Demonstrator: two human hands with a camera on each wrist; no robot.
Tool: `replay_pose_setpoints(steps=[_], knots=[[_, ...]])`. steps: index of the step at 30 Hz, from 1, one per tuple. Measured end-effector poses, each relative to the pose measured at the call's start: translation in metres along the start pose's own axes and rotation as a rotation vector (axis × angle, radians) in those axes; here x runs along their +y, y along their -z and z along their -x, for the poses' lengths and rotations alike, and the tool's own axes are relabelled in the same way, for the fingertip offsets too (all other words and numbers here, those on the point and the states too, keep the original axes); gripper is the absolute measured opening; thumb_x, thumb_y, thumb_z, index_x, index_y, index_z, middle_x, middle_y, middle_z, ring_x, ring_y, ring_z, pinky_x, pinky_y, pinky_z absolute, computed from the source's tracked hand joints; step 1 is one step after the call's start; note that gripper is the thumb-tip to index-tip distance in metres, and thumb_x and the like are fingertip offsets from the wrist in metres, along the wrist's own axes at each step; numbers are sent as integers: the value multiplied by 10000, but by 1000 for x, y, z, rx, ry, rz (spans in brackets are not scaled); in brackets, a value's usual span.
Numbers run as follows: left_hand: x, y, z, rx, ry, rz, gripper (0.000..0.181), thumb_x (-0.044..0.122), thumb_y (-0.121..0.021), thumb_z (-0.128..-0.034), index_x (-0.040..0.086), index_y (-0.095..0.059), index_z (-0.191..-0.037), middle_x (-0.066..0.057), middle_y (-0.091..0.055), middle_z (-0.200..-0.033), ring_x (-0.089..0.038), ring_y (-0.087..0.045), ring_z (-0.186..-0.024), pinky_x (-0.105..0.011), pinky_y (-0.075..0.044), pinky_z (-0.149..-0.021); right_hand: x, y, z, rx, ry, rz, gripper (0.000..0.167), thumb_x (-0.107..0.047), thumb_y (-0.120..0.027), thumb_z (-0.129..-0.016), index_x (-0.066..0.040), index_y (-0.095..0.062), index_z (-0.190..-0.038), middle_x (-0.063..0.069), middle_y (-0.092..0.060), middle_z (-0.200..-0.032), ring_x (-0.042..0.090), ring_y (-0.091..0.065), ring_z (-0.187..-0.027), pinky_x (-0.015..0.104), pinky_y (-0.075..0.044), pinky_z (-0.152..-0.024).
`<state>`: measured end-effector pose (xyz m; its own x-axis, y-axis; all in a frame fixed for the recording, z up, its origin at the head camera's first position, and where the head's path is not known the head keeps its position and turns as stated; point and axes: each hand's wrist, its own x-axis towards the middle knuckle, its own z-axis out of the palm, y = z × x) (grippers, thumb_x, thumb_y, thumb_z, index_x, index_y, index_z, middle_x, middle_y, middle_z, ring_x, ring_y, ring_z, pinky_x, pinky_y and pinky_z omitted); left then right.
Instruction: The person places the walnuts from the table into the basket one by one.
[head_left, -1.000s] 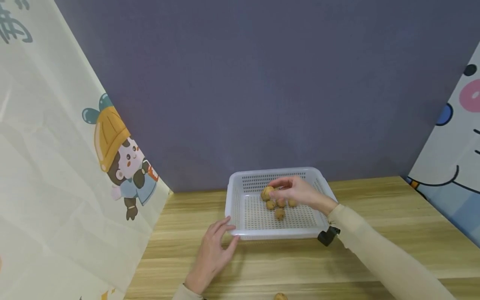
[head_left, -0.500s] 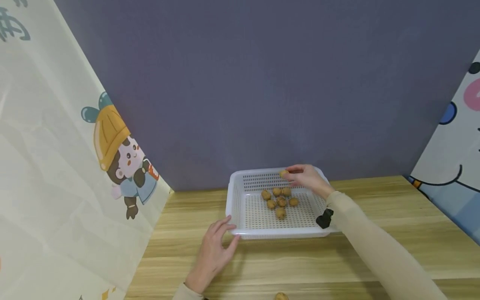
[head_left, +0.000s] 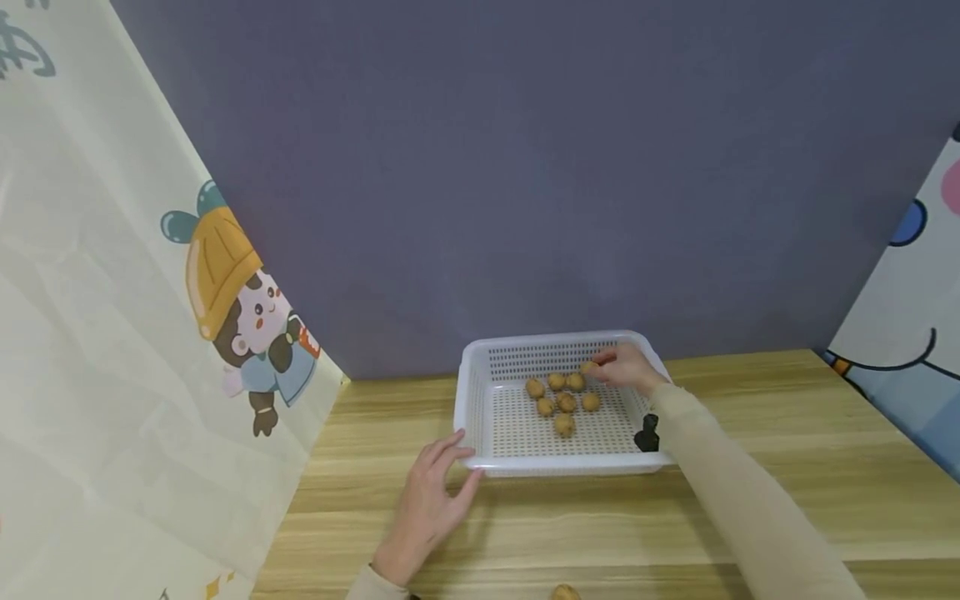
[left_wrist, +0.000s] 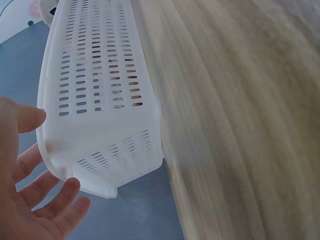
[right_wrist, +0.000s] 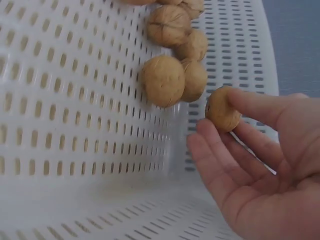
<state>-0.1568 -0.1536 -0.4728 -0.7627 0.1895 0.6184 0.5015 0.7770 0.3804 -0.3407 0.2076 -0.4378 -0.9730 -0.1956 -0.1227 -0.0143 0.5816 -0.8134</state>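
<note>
Inside a white plastic basket [head_left: 480,408] with slotted walls, my right hand [head_left: 627,368] pinches a walnut [right_wrist: 223,109] between thumb and fingers, close to the back wall. Several other walnuts [head_left: 566,402] lie loose on the basket floor to its left; the right wrist view shows one walnut [right_wrist: 163,81] nearest the held one. My left hand [head_left: 429,500] touches the basket's front left corner with its fingers spread. In the left wrist view the thumb and fingers of the left hand [left_wrist: 30,175] lie about the rim, not curled tightly.
One more walnut [head_left: 566,592] lies on the wooden table [head_left: 360,467] at the front edge of the head view. A dark grey panel [head_left: 510,167] rises right behind the basket. Printed white panels [head_left: 90,333] flank the table.
My right hand has let go of a walnut in the basket, appeared with another above the back rim, and lowered it inside toward the back right. The left hand stays at the corner.
</note>
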Motion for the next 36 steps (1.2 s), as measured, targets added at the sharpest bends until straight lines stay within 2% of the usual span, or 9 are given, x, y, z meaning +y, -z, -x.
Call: replay_pose_setpoints(steps=[2, 8, 12, 18, 24, 27, 32, 33, 36], knots=[[1, 0, -1, 1, 1, 0, 301, 242, -874, -841, 145, -767, -1105, -104, -728, -1372, -285, -701, -1226, -476, -609, -1053, 1, 0, -1, -18, -7, 65, 537, -176, -684, -1018, 140, -554, -1432, 357, -608, -1417, 386, -728, -1055, 474, -658, -897], [1, 0, -1, 6, -7, -4, 299, 239, -873, -841, 139, -768, -1102, -107, -733, -1360, -285, -705, -1217, -475, -611, -1048, 10, -2, -7, -27, -33, 203, 534, -211, -757, -964, 113, -625, -1367, 323, -649, -1374, 377, -724, -1043, 407, -654, -793], [1, -1, 1, 0, -9, -4, 298, 237, -873, -841, 136, -767, -1101, -111, -733, -1359, -286, -704, -1218, -478, -614, -1044, 14, -6, -9, -26, -61, 212, 504, -225, -770, -945, 77, -664, -1334, 287, -680, -1337, 310, -732, -991, 363, -642, -748], [1, 1, 2, 6, -12, -5, 301, 241, -877, -834, 141, -769, -1097, -105, -735, -1357, -283, -698, -1220, -472, -606, -1055, 14, -8, -11, -41, -53, 214, 476, -197, -754, -951, 72, -663, -1332, 284, -666, -1349, 312, -724, -1039, 342, -641, -744], [-1, 1, 0, 10, -28, -8, 305, 240, -880, -834, 131, -769, -1096, -113, -734, -1352, -283, -686, -1231, -469, -599, -1069, 10, -10, -9, -46, -49, 197, 440, -141, -753, -936, 87, -678, -1305, 281, -709, -1273, 226, -717, -863, 347, -629, -727], [-1, 1, -1, 15, -31, -4, 304, 235, -882, -832, 128, -771, -1094, -116, -736, -1348, -283, -688, -1227, -468, -598, -1070, 9, -9, -9, -44, -48, 203, 432, -126, -743, -936, 88, -678, -1305, 275, -718, -1257, 204, -702, -836, 356, -629, -730], [0, 0, -1, 19, -28, -5, 306, 242, -882, -834, 132, -771, -1096, -111, -737, -1347, -282, -689, -1226, -464, -596, -1072, 3, -4, -6, -40, -35, 237, 418, -148, -708, -963, 89, -679, -1305, 285, -706, -1292, 210, -691, -816, 388, -628, -758], [0, 0, 0, 17, -26, -8, 308, 246, -882, -834, 134, -771, -1099, -109, -737, -1349, -280, -689, -1227, -464, -596, -1072, -1, -1, -6, -38, -24, 249, 378, -149, -689, -969, 110, -688, -1245, 294, -715, -1267, 226, -669, -798, 394, -612, -766], [0, -1, 0, 16, -19, -10, 314, 250, -886, -833, 140, -769, -1103, -102, -734, -1357, -278, -687, -1233, -463, -595, -1075, -17, 11, -3, -17, 34, 282, 381, -179, -660, -995, 109, -694, -1242, 307, -705, -1293, 325, -709, -931, 459, -631, -841]])
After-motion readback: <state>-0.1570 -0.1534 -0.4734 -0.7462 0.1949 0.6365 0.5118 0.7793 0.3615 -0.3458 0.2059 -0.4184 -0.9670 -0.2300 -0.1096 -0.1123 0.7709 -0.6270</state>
